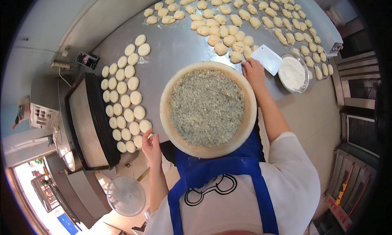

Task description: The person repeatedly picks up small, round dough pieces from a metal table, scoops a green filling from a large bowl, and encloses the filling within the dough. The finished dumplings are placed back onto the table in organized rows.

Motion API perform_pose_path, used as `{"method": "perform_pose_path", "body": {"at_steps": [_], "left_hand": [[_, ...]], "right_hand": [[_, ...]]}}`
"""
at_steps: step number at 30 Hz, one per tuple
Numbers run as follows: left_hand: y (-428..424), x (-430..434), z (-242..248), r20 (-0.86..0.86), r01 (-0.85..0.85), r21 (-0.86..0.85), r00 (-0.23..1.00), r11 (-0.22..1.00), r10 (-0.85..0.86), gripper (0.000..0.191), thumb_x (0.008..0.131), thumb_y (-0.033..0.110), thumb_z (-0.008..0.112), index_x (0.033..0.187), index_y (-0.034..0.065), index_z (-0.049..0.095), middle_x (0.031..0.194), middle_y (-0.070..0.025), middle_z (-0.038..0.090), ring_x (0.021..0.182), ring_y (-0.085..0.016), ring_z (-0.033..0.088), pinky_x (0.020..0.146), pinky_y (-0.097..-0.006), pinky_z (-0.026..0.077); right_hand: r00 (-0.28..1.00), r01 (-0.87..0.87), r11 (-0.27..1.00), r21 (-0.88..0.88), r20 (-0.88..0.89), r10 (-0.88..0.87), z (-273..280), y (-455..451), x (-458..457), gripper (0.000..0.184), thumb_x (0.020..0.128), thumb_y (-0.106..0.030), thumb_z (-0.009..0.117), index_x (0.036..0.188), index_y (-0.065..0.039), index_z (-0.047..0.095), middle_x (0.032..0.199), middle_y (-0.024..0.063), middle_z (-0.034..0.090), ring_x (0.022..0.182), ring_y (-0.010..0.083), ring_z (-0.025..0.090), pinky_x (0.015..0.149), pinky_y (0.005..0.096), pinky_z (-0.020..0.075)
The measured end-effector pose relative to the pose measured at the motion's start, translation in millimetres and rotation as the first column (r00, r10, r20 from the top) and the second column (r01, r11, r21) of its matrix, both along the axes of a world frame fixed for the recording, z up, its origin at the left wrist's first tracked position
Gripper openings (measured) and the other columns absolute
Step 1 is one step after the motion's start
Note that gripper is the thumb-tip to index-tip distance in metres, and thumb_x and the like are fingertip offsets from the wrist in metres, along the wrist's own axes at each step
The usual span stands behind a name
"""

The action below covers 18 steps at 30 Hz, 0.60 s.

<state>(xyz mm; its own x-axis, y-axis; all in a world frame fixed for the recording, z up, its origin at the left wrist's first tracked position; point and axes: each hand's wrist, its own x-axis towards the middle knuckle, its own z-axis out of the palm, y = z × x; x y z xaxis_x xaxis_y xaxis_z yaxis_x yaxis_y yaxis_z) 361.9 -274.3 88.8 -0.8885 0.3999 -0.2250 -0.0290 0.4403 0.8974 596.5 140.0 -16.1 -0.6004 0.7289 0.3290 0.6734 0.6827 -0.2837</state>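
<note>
A wide bowl (206, 109) of grey, speckled grainy filling is in front of my body, over the table's near edge. My left hand (151, 149) is left of it, beside rows of flattened white dough rounds (129, 115). Its thumb and index finger are apart, with a bit of pale dough round (150, 136) showing between them; I cannot tell if they grip it. Just past the bowl's right rim is my right hand (254, 72), on or close above the table. Its fingertips are near a dough piece (247, 52) and a white dough scraper (267, 59); its grip is hidden.
Many plump dough pieces (225, 10) spread over the far side of the metal table (171, 48). A clear bowl of white flour (292, 74) stands at the right edge. Stacked black-rimmed trays (88, 121) and a phone-like device (87, 60) are at left. Below stands a fan (126, 195).
</note>
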Motion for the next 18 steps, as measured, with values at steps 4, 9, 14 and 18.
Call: {"method": "perform_pose_path", "body": {"at_steps": [4,9,14,18], "left_hand": [[31.1,33.1,27.0,-0.028,0.191,0.159,0.982,0.969,-0.189,0.028,0.093,0.007,0.059,0.121,0.001,0.059,0.099,-0.0041,0.064,0.088,-0.01,0.059,0.076,-0.0227,0.047],[84.4,73.6,53.7,0.385,0.202,0.479,0.826,0.854,-0.412,0.038,0.098,0.016,0.055,0.132,0.0006,0.051,0.125,-0.0126,0.058,0.103,-0.018,0.061,0.083,-0.0298,0.051],[148.8,98.2,24.2,0.727,-0.321,0.679,0.42,0.66,-0.544,0.044,0.102,0.024,0.047,0.137,-0.0013,0.042,0.13,-0.0148,0.055,0.119,-0.026,0.055,0.103,-0.0403,0.044],[135.1,108.1,27.3,0.759,-0.352,0.641,0.422,0.682,-0.495,0.036,0.104,0.02,0.04,0.133,-0.0012,0.045,0.128,-0.0145,0.056,0.118,-0.025,0.055,0.103,-0.0395,0.045]], "right_hand": [[0.966,0.04,0.995,-0.088,-0.25,-0.061,-3.4,28.9,5.5,0.018,0.089,-0.014,0.065,0.104,-0.006,0.068,0.092,0.0069,0.065,0.09,0.0255,0.062,0.081,0.0373,0.0492],[0.44,-0.516,0.526,-0.676,-0.736,-0.514,101.1,-13.7,-28.0,0.029,0.094,-0.016,0.061,0.12,-0.002,0.062,0.104,0.0045,0.063,0.092,0.0113,0.058,0.081,0.0249,0.0473],[0.769,-0.631,0.636,-0.444,-0.462,0.441,154.5,-143.3,-36.4,0.043,0.087,-0.02,0.063,0.126,-0.004,0.055,0.121,0.0163,0.06,0.114,0.0278,0.056,0.1,0.0386,0.0423],[0.708,-0.599,0.798,-0.068,-0.51,0.488,138.2,-172.4,-29.4,0.047,0.081,-0.022,0.061,0.126,-0.007,0.057,0.13,0.016,0.054,0.126,0.0383,0.044,0.107,0.0491,0.0326]]}}
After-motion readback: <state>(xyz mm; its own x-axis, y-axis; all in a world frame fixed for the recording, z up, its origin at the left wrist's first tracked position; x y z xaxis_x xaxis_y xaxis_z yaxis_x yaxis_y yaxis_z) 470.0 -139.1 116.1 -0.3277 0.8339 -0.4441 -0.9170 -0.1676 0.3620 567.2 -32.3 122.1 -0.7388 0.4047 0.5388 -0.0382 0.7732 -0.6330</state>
